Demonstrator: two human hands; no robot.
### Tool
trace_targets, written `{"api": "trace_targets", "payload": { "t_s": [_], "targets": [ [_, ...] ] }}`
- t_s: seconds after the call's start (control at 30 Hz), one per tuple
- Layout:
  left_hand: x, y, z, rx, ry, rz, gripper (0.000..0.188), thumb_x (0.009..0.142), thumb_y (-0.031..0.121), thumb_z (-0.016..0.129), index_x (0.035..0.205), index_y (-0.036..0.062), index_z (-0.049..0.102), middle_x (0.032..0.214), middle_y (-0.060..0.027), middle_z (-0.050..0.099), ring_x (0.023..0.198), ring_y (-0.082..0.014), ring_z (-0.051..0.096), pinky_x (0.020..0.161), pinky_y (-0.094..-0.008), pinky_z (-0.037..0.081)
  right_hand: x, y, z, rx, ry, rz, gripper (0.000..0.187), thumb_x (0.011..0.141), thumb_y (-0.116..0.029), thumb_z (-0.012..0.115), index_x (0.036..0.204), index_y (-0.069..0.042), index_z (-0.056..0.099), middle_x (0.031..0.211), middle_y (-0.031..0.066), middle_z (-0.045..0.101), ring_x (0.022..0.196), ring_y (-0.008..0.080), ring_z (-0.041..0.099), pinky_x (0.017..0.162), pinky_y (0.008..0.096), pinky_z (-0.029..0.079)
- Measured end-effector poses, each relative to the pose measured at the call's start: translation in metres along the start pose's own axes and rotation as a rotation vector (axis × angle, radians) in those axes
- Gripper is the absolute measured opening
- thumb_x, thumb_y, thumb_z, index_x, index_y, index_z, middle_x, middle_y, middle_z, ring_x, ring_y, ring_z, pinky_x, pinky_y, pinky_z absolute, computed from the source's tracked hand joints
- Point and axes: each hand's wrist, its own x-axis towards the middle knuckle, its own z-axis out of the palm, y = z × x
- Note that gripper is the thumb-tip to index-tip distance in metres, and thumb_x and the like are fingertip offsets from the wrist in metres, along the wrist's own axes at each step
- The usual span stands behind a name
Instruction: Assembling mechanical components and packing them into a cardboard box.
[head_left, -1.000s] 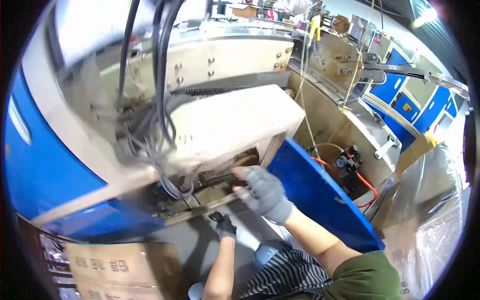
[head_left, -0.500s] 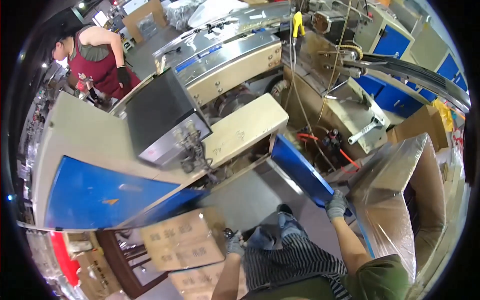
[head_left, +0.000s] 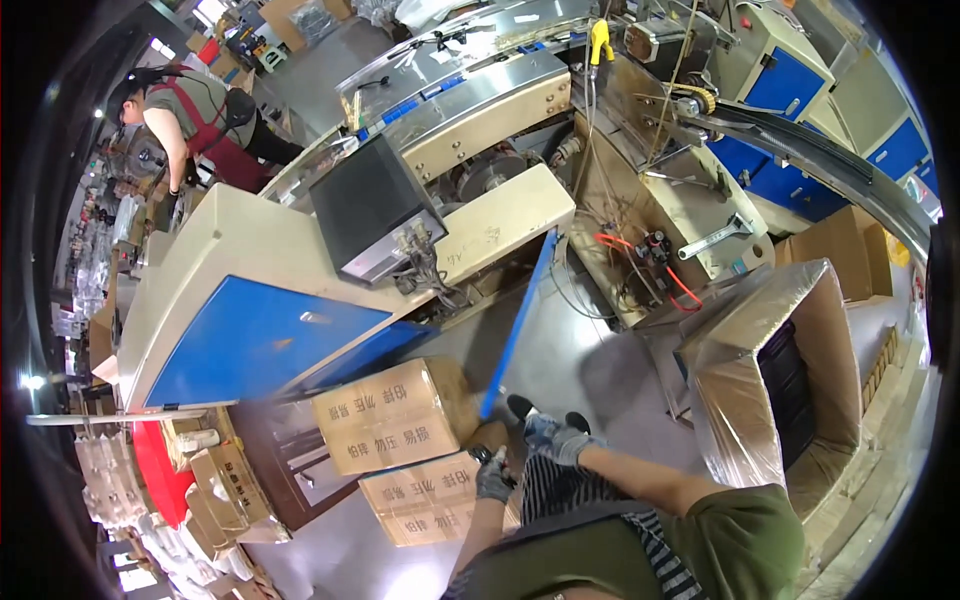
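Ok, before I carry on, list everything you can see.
Machine: one, cream with blue panels, centre to left
Door: one, blue, open, centre
Control box: one, black and grey, on the machine
Hand tool: one, yellow, top
Wrench: one, silver, right of centre
Hose: one, orange-red, below the wrench
Taped cartons: two, brown, lower left of centre
Lined carton: one, brown, right
Co-worker: one, maroon apron, upper left
Background clutter: too small to count
Left hand: one, grey glove, lower centre
Right hand: one, grey glove, beside it
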Motion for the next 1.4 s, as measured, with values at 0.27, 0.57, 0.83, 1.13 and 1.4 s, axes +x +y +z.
{"api": "trace_targets", "payload": {
  "t_s": [0.27,0.57,0.83,1.13,1.4],
  "targets": [
    [-0.025,0.098,0.021,-0.072,-0.189,0.166,0.017,0.083,0.017,0.061,0.073,0.0104,0.050,0.057,0.0015,0.044,0.041,-0.0107,0.037,0.043,-0.0278,0.038,0.009,0.099,-0.164,-0.241,0.104,0.515,0.038,0.074,-0.037,0.059,0.098,-0.007,0.061,0.103,0.0192,0.059,0.096,0.0343,0.057,0.081,0.0401,0.046],
    [-0.026,0.155,0.117,0.100,-0.496,0.176,0.005,0.088,0.015,0.055,0.087,0.0122,0.051,0.070,-0.0005,0.049,0.054,-0.0119,0.045,0.054,-0.0331,0.043,0.100,0.023,-0.462,0.206,1.080,0.281,0.029,0.076,-0.018,0.064,0.101,-0.004,0.058,0.094,0.0175,0.062,0.089,0.0326,0.059,0.077,0.0377,0.047],
    [-0.040,0.166,0.231,-0.053,-0.422,0.111,0.013,0.085,0.022,0.059,0.088,0.0116,0.053,0.075,-0.0008,0.054,0.064,-0.0149,0.053,0.065,-0.0325,0.051,0.277,0.045,-0.704,-0.473,1.576,0.146,0.056,0.082,-0.041,0.051,0.114,0.004,0.046,0.097,0.0236,0.059,0.088,0.0370,0.058,0.077,0.0424,0.047],
    [-0.075,0.150,0.240,-0.041,-0.374,0.120,0.023,0.078,0.019,0.065,0.092,0.0092,0.050,0.077,-0.0012,0.053,0.070,-0.0116,0.053,0.062,-0.0268,0.045,0.327,0.018,-0.735,0.002,1.417,0.642,0.056,0.075,-0.036,0.064,0.117,-0.007,0.042,0.110,0.0163,0.057,0.096,0.0333,0.059,0.076,0.0433,0.047],
    [-0.031,0.190,0.277,0.084,-0.290,0.363,0.018,0.082,0.015,0.062,0.095,0.0048,0.054,0.074,-0.0049,0.056,0.060,-0.0139,0.055,0.057,-0.0293,0.047,0.221,0.010,-0.524,0.627,-0.004,-0.199,0.017,0.089,-0.016,0.044,0.098,-0.006,0.054,0.088,0.0089,0.061,0.080,0.0186,0.061,0.072,0.0282,0.050]
  ]
}}
